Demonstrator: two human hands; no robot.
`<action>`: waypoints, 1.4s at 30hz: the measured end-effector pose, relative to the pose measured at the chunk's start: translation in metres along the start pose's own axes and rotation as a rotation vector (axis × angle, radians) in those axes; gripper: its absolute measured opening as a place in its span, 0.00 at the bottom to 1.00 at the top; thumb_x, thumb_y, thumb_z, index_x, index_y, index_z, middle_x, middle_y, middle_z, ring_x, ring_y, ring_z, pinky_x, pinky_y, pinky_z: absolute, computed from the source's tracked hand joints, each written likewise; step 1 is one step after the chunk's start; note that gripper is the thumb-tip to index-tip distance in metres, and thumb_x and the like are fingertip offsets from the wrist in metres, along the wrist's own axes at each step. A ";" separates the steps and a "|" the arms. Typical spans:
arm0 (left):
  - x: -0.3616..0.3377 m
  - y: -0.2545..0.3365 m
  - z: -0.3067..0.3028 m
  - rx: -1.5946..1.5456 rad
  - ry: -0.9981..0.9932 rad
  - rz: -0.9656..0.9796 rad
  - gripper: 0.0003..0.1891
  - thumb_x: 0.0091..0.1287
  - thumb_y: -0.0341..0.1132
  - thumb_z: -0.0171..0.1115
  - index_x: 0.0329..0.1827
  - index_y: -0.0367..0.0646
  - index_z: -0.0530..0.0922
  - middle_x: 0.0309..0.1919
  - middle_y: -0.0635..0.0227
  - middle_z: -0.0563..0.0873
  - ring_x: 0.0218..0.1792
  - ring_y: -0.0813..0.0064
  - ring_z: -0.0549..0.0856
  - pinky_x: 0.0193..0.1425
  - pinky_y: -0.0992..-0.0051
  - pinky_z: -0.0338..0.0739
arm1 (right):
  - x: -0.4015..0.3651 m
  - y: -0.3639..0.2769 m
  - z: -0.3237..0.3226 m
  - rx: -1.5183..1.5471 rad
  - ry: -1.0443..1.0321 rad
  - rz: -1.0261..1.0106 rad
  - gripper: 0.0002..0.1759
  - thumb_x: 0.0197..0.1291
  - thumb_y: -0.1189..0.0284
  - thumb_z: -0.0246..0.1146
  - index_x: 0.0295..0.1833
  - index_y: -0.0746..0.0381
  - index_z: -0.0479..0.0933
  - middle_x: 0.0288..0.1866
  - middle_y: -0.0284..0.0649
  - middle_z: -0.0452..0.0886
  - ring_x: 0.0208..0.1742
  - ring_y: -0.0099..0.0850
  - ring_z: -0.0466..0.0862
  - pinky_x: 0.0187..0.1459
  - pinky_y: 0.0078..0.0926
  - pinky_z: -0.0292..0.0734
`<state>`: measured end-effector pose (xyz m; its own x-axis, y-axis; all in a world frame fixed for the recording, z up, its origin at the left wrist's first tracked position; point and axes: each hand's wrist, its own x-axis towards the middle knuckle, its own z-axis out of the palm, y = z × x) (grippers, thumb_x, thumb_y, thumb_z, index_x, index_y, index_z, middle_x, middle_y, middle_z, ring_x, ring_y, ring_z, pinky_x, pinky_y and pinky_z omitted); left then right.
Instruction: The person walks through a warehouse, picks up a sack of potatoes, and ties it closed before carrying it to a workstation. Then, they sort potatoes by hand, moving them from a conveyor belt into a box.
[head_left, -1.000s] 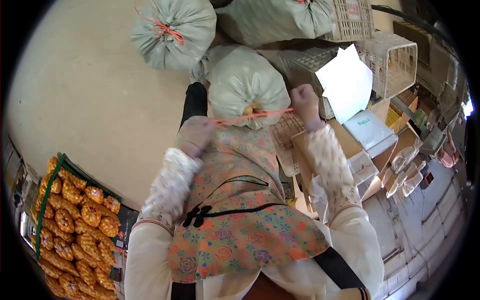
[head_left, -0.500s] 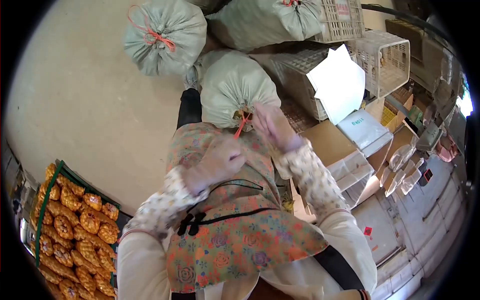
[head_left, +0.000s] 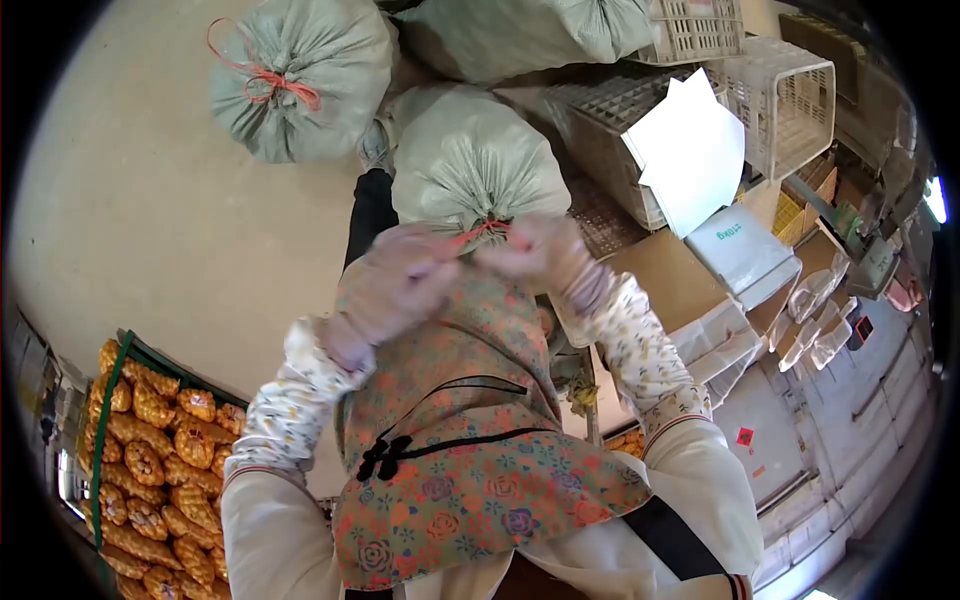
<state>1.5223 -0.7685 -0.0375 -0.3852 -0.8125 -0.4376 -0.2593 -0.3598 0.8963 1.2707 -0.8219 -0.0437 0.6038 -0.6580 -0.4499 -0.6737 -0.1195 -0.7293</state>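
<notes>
A pale green woven sack (head_left: 480,155) stands against the flowered apron (head_left: 470,480), its gathered mouth facing me. Red string (head_left: 482,232) runs across the mouth between my two hands. My left hand (head_left: 405,275) is closed on the string's left part, blurred by motion. On the other side, my right hand (head_left: 540,255) pinches the string close to the sack's neck, also blurred. The string looks taut around the gathered cloth. Both hands wear thin pale gloves or coverings.
Another sack tied with red string (head_left: 305,85) stands at the upper left, a larger sack (head_left: 530,35) behind. Plastic crates (head_left: 785,110), white sheets (head_left: 690,150) and a cardboard box (head_left: 665,275) are at the right. Orange net-bagged goods (head_left: 165,460) fill the lower left.
Both hands have spread the red string sideways across the sack's mouth. The left hand has moved up and left, and the right hand is now closed on the string.
</notes>
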 end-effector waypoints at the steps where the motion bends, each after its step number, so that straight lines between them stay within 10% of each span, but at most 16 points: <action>1: 0.014 0.031 0.012 0.127 0.023 0.180 0.07 0.55 0.33 0.65 0.31 0.38 0.81 0.36 0.60 0.84 0.46 0.56 0.82 0.53 0.62 0.75 | -0.001 -0.017 0.018 -0.207 -0.082 0.022 0.21 0.58 0.57 0.69 0.24 0.61 0.75 0.23 0.42 0.76 0.26 0.33 0.79 0.30 0.38 0.71; 5: 0.041 0.058 0.022 0.227 0.258 0.346 0.18 0.55 0.33 0.66 0.49 0.37 0.79 0.50 0.54 0.83 0.51 0.53 0.82 0.54 0.58 0.76 | -0.011 0.002 0.035 0.555 0.188 0.286 0.16 0.68 0.63 0.62 0.29 0.62 0.77 0.20 0.30 0.73 0.21 0.22 0.73 0.24 0.25 0.66; 14: 0.048 -0.065 0.077 -0.501 -0.027 -0.453 0.14 0.73 0.41 0.51 0.44 0.41 0.81 0.42 0.59 0.85 0.47 0.60 0.83 0.52 0.65 0.75 | -0.018 0.029 0.019 1.685 0.587 1.034 0.30 0.71 0.50 0.56 0.19 0.52 0.57 0.13 0.28 0.57 0.15 0.21 0.61 0.14 0.19 0.51; 17: 0.035 -0.097 0.088 0.271 -0.007 -0.014 0.12 0.68 0.42 0.55 0.44 0.45 0.81 0.43 0.63 0.85 0.45 0.62 0.83 0.49 0.67 0.76 | -0.018 -0.006 0.023 1.304 0.207 0.606 0.22 0.73 0.56 0.56 0.26 0.56 0.70 0.22 0.32 0.72 0.19 0.25 0.71 0.20 0.20 0.64; 19: 0.032 -0.069 0.092 0.743 0.108 0.241 0.07 0.63 0.32 0.60 0.42 0.47 0.80 0.39 0.64 0.84 0.40 0.62 0.83 0.43 0.65 0.79 | 0.002 -0.017 0.029 0.527 0.131 -0.009 0.16 0.72 0.62 0.57 0.34 0.60 0.76 0.30 0.35 0.77 0.27 0.26 0.77 0.28 0.22 0.72; 20: 0.039 -0.058 0.077 0.534 -0.136 0.132 0.16 0.68 0.45 0.52 0.53 0.50 0.80 0.51 0.64 0.84 0.54 0.62 0.82 0.54 0.64 0.75 | 0.020 -0.014 0.028 0.114 0.087 -0.310 0.13 0.71 0.64 0.58 0.37 0.61 0.79 0.35 0.36 0.80 0.30 0.26 0.80 0.33 0.23 0.76; 23: 0.047 -0.109 0.103 0.099 0.197 0.157 0.13 0.68 0.40 0.53 0.54 0.53 0.79 0.50 0.64 0.84 0.50 0.60 0.85 0.51 0.60 0.76 | 0.054 0.006 0.035 0.292 -0.192 -0.441 0.12 0.70 0.67 0.56 0.51 0.63 0.77 0.42 0.33 0.79 0.45 0.31 0.81 0.43 0.34 0.78; 24: 0.036 -0.102 0.092 0.765 -0.124 0.151 0.13 0.67 0.37 0.57 0.54 0.52 0.76 0.46 0.61 0.85 0.42 0.55 0.86 0.45 0.59 0.79 | 0.055 -0.001 0.001 1.091 -0.354 0.134 0.16 0.64 0.71 0.59 0.56 0.64 0.75 0.48 0.40 0.80 0.49 0.32 0.82 0.48 0.30 0.79; 27: 0.053 -0.097 0.075 0.234 -0.203 -0.037 0.13 0.66 0.37 0.59 0.52 0.49 0.73 0.37 0.57 0.84 0.34 0.51 0.85 0.40 0.58 0.79 | 0.028 0.010 0.015 0.630 0.054 -0.020 0.23 0.61 0.72 0.63 0.62 0.64 0.72 0.50 0.47 0.80 0.51 0.38 0.82 0.53 0.34 0.78; 31: 0.062 -0.102 0.073 0.304 -0.094 0.246 0.13 0.65 0.36 0.61 0.49 0.44 0.72 0.27 0.53 0.82 0.30 0.49 0.83 0.34 0.56 0.77 | 0.006 0.008 0.045 -0.059 0.243 -0.037 0.26 0.60 0.72 0.66 0.63 0.65 0.70 0.50 0.48 0.81 0.50 0.39 0.84 0.50 0.34 0.78; 35: 0.070 -0.113 0.070 0.050 -0.155 0.233 0.12 0.63 0.29 0.60 0.49 0.43 0.72 0.26 0.60 0.81 0.28 0.62 0.82 0.32 0.65 0.77 | 0.006 0.018 0.069 0.186 0.223 0.232 0.15 0.65 0.67 0.64 0.54 0.63 0.78 0.38 0.46 0.84 0.39 0.38 0.86 0.42 0.31 0.79; 38: 0.068 -0.078 0.041 -0.761 -0.433 -0.386 0.06 0.63 0.32 0.67 0.34 0.42 0.78 0.26 0.78 0.77 0.26 0.87 0.75 0.29 0.80 0.69 | 0.003 0.030 0.096 0.551 0.341 0.349 0.09 0.65 0.69 0.64 0.46 0.63 0.79 0.32 0.40 0.84 0.30 0.26 0.83 0.35 0.27 0.78; 42: 0.041 -0.062 0.061 -0.214 0.057 -0.251 0.08 0.61 0.31 0.67 0.41 0.39 0.81 0.30 0.71 0.85 0.29 0.80 0.83 0.36 0.78 0.78 | 0.004 0.018 0.081 0.753 0.258 0.702 0.11 0.64 0.69 0.65 0.47 0.66 0.79 0.31 0.38 0.84 0.31 0.18 0.80 0.36 0.25 0.78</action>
<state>1.4689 -0.7516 -0.1158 -0.2810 -0.7087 -0.6471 -0.1459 -0.6349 0.7587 1.2949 -0.7666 -0.1003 0.0133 -0.5494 -0.8354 -0.3455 0.7815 -0.5195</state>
